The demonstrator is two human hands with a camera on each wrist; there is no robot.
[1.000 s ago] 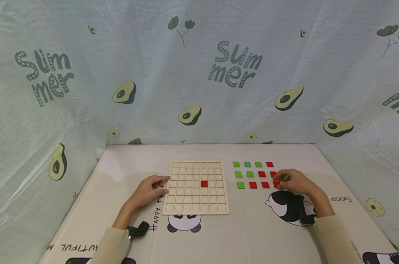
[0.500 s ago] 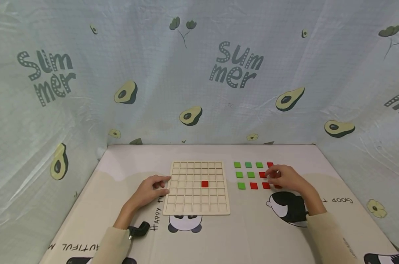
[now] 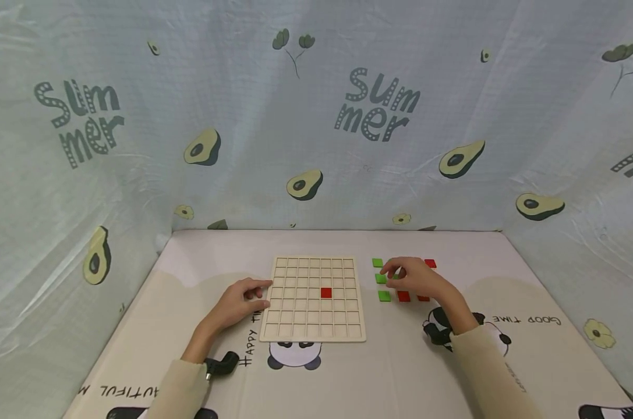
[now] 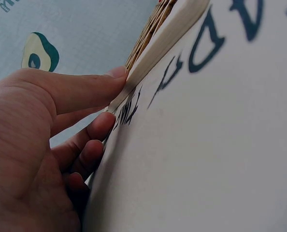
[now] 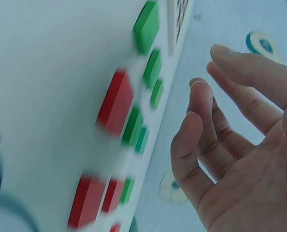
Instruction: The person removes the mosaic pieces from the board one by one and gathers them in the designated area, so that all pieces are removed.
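Observation:
A pale wooden grid board (image 3: 295, 333) lies on the table, with one red tile (image 3: 326, 293) in a cell right of its middle. My left hand (image 3: 239, 304) touches the board's left edge with thumb and forefinger; the other fingers bend loosely beside it. Rows of loose tiles lie right of the board. Over them hovers my right hand (image 3: 413, 276), fingertips close to a green tile (image 3: 381, 279) in the middle row. In the right wrist view its loosely bent fingers (image 5: 187, 135) hold nothing. Parts of the rows are hidden beneath this hand.
In the front row are a green tile (image 3: 384, 296) and a red tile (image 3: 403, 296). Another red tile (image 3: 430, 263) lies at the back right. The table has a printed cloth (image 3: 347, 384), backed by a curtain (image 3: 243, 174) with avocado prints.
My right hand has moved left, from the right end of the tile rows to the green tiles near their left end. My left hand stays at the board's edge.

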